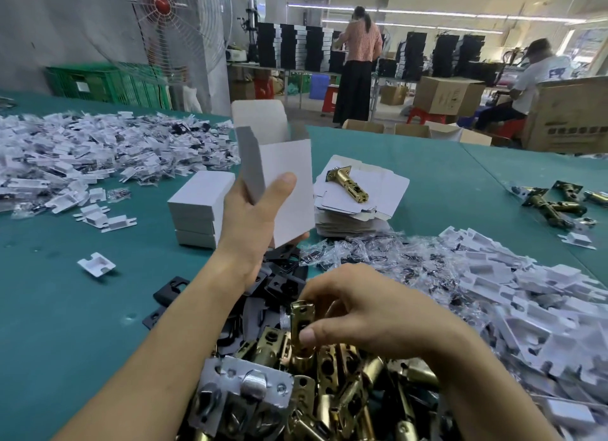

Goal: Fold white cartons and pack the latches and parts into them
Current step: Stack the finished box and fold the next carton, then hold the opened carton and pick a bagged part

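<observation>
Holding the open white carton [279, 180] upright, your left hand [253, 223] clamps its lower part between thumb and fingers. Your right hand [358, 309] pinches a brass latch [301, 332], thumb against its front, above the pile at the table's near edge [65, 325].

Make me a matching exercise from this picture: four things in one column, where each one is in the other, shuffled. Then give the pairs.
Things
1. open carton
2. brass latch
3. lone latch
4. closed cartons

Places
A. lying on the pile of flat carton blanks
B. held up in the left hand
C. stacked on the green table, left of the left hand
D. pinched upright by the right hand above the latch heap

Pairs: 1-B, 2-D, 3-A, 4-C
</observation>
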{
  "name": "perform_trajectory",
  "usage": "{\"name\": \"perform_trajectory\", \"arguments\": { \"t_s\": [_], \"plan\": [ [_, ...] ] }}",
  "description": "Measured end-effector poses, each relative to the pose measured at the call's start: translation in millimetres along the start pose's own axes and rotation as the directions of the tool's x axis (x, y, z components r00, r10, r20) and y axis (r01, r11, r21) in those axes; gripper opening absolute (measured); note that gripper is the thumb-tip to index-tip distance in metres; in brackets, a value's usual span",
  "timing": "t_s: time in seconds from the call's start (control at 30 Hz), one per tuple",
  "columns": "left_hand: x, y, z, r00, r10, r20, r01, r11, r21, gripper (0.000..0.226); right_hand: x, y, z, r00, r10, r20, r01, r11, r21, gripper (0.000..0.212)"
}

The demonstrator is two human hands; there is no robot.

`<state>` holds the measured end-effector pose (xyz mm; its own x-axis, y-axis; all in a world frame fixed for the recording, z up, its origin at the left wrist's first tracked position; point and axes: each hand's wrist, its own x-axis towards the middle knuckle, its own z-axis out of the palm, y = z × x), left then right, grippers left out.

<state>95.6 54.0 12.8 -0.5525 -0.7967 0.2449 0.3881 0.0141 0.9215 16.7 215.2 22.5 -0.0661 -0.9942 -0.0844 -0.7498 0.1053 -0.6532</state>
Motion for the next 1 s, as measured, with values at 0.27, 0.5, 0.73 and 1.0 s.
{"name": "perform_trajectory", "arguments": {
  "t_s": [0.27,0.5,0.73,1.0],
  "plan": [
    [5.7,-0.9,-7.0,0.985,0.130,-0.112,-0.128,0.991,0.027,0.030,-2.8,5.8,-2.3,0.980,0.174,-0.097,-0.144,0.954,0.264,0.014],
    [3.3,-2.4,-6.6,0.997,0.049,-0.052,-0.045,0.996,0.077,0.025,1.4,11.7,-2.0,0.890,0.326,-0.320,-0.207,0.913,0.353,0.014],
    [-1.1,-4.7,-6.7,0.998,-0.001,0.057,-0.009,0.986,0.169,0.028,-12.7,15.5,-33.1,0.744,0.252,-0.619,0.069,0.893,0.445,0.008],
    [-8.9,-6.1,-6.5,0.907,-0.193,0.375,0.037,0.923,0.384,0.040,-32.2,3.7,-56.9,0.372,-0.177,-0.911,0.454,0.891,0.013,0.034]
  ]
}}
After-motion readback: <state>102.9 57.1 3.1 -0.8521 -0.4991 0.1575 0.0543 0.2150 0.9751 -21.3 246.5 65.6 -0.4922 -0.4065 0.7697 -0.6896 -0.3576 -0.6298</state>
